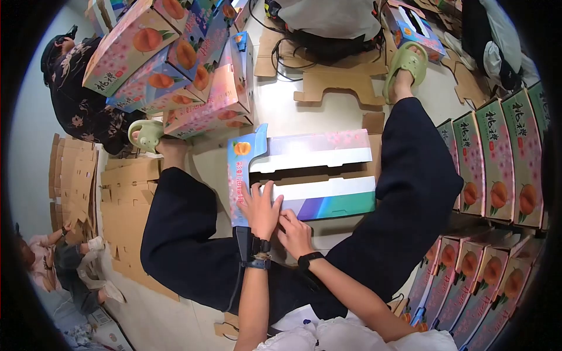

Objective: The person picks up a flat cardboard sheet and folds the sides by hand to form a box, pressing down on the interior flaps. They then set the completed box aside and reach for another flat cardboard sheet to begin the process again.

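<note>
A printed cardboard box (336, 205) lies between my legs, with blue, purple, green and pink areas and a peach picture on its left end panel (239, 169). Its top has a long gap between two white-edged flaps, and a blue tab (260, 139) sticks up at the far left corner. My left hand (261, 209) rests over the near left corner with its fingers spread. Close beside it, my right hand (296, 234) has bent fingers drawn together at the box's near edge; its fingertips are partly hidden.
Printed boxes (170, 64) are stacked at the far left beside a person in dark clothes (76, 88). More boxes stand in rows (494, 158) on the right. Flat cardboard (129, 228) lies left, with cut pieces (333, 82) and black cables (281, 58) ahead. Another person (44, 257) sits far left.
</note>
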`<control>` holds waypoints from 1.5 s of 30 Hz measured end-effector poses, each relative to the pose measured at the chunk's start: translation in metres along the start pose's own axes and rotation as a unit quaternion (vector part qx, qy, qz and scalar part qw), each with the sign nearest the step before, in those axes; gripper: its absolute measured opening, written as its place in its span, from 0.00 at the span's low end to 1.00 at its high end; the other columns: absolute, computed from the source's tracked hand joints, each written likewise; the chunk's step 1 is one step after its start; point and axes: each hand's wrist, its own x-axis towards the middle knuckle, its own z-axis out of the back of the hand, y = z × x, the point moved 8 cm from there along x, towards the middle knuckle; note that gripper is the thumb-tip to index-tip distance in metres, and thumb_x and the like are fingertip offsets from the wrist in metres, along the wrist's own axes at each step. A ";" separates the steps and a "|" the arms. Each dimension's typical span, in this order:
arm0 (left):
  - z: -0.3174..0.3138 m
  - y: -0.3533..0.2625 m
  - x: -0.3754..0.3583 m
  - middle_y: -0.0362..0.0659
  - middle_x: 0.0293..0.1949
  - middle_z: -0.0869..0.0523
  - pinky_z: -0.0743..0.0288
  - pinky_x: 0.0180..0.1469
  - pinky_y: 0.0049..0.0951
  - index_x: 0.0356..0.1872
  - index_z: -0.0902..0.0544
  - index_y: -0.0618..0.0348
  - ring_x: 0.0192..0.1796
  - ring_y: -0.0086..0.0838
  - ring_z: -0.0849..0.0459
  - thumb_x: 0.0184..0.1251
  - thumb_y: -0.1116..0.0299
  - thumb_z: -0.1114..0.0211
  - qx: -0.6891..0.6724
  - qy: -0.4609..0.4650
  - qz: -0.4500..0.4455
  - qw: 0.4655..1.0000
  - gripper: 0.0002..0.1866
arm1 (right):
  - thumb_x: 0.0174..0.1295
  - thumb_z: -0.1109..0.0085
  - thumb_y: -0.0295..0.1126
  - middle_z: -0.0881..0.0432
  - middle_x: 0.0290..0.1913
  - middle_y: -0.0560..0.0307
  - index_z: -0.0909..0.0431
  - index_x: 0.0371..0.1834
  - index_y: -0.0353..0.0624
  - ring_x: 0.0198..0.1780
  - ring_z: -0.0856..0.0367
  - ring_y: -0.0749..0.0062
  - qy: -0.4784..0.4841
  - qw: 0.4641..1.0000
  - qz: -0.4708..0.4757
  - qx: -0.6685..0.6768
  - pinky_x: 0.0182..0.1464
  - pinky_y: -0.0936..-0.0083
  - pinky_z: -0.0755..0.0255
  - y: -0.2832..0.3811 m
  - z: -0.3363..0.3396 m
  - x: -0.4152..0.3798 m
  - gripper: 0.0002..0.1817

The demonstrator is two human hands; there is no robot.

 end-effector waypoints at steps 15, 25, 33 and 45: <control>0.001 0.001 0.007 0.49 0.56 0.30 0.50 0.57 0.74 0.52 0.24 0.47 0.69 0.56 0.50 0.57 0.57 0.36 -0.016 0.017 0.009 1.000 0.21 | 0.55 0.42 0.31 0.26 0.38 0.53 0.24 0.36 0.39 0.36 0.21 0.53 0.038 0.999 0.036 0.009 0.37 0.61 0.27 0.009 -0.008 0.004 0.09; 0.000 0.001 0.006 0.50 0.55 0.30 0.49 0.58 0.73 0.52 0.24 0.48 0.70 0.55 0.52 0.56 0.58 0.35 -0.019 0.020 0.018 0.999 0.21 | 0.59 0.47 0.26 0.19 0.36 0.44 0.26 0.45 0.34 0.37 0.20 0.64 0.099 0.926 -0.162 0.327 0.37 0.69 0.28 -0.025 -0.055 0.002 0.12; 0.003 0.001 0.013 0.49 0.50 0.26 0.38 0.56 0.62 0.51 0.24 0.47 0.66 0.61 0.47 0.53 0.58 0.33 0.017 0.059 0.011 0.998 0.22 | 0.60 0.50 0.36 0.18 0.27 0.43 0.22 0.33 0.31 0.28 0.19 0.51 0.225 0.953 -0.096 0.178 0.35 0.62 0.26 -0.004 -0.026 0.016 0.15; 0.008 0.000 0.008 0.51 0.46 0.23 0.40 0.61 0.55 0.50 0.23 0.50 0.64 0.62 0.42 0.50 0.57 0.30 0.024 0.041 -0.009 0.999 0.24 | 0.46 0.41 0.28 0.35 0.62 0.48 0.33 0.59 0.47 0.65 0.40 0.52 0.024 0.956 0.150 -0.250 0.61 0.55 0.41 0.034 0.064 0.144 0.31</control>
